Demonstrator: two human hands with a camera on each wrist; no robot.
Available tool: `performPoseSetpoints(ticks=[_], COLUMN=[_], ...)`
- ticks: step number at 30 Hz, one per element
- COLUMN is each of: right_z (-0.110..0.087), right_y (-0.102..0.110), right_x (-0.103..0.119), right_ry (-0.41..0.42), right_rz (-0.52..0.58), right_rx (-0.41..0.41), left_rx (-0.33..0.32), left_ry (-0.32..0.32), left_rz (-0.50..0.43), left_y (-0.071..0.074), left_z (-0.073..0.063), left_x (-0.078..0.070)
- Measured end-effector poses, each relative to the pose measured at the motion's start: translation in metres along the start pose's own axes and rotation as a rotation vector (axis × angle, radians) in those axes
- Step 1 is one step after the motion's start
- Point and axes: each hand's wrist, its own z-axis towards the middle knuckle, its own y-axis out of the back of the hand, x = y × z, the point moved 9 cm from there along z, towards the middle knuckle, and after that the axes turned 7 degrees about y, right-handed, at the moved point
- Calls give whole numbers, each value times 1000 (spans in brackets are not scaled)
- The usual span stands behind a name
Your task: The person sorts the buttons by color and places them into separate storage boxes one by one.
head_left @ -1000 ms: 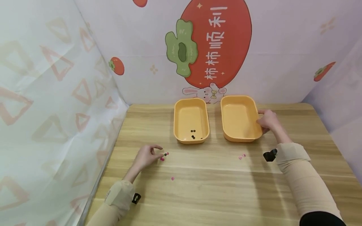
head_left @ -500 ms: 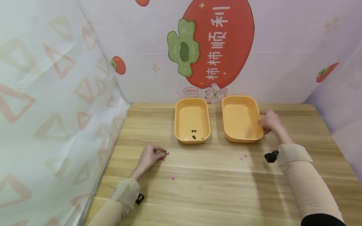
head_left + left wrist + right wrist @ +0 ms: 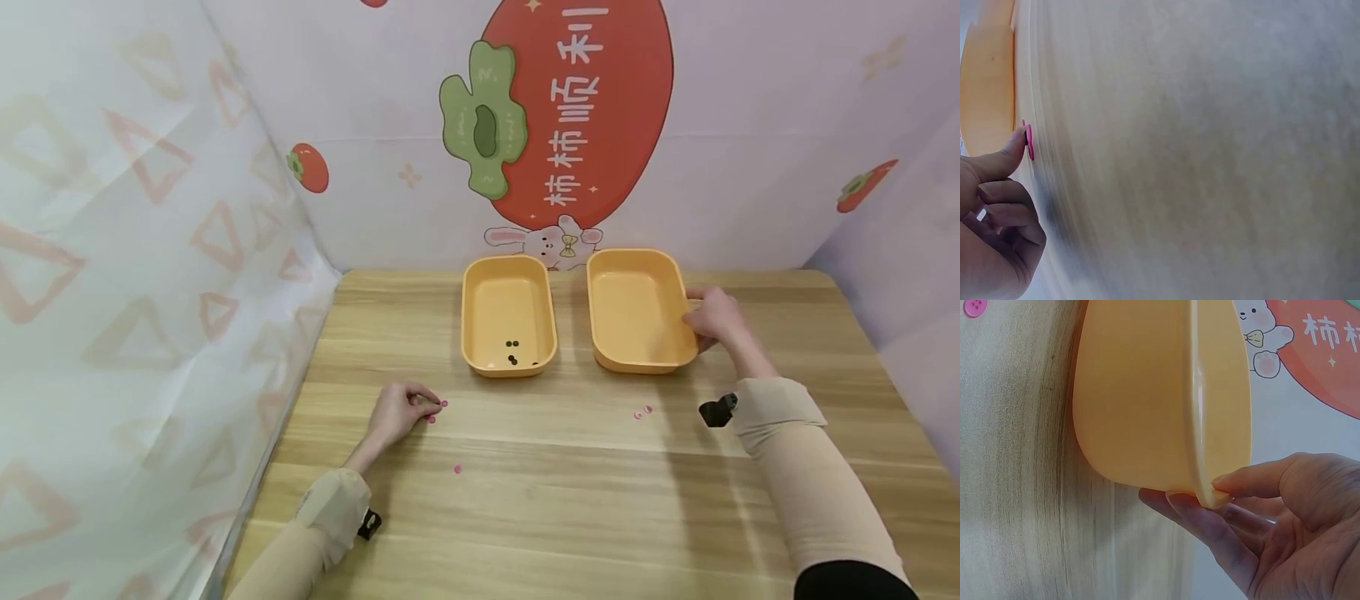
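Observation:
My left hand [image 3: 399, 412] is low over the table at left, thumb and index fingertip pinching a small black button [image 3: 1026, 137], mostly hidden by the fingers. Pink buttons lie right at those fingertips, one just beyond them [image 3: 444, 403] and another below the thumb [image 3: 432, 420]. With my right hand [image 3: 716, 317] I grip the right side of a yellow-orange plastic bin [image 3: 637, 367]; in the right wrist view the thumb [image 3: 1254, 479] is over its rim and the other fingers are beneath. No buttons show inside this bin.
A second yellow-orange bin [image 3: 507, 372], left of the first, holds several black buttons [image 3: 512, 343]. One pink button [image 3: 457, 469] lies nearer the front, and two pink buttons [image 3: 642, 412] lie before the right bin. A printed cloth wall [image 3: 405, 217] stands behind the wooden table.
The left hand has moved slightly right and its thumb and index finger have closed on the black button, which was visible on the table before. The right hand stays on the bin.

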Motion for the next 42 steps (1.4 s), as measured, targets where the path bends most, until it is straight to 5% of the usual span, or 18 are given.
performPoseSetpoints(ticks=[21,29,42], right_z=[-2,-1,-3], right_y=[-1,1,0], right_x=[5,5,6], right_ry=[5,14,24], right_rz=[-15,-40,-52], right_rx=[-9,-15,-14], left_rx=[-55,-73,-54], left_ry=[-12,-38,-45], left_rz=[0,-177,-315], left_y=[1,15,28], left_z=[-2,-4,-3], left_x=[2,-2,-6])
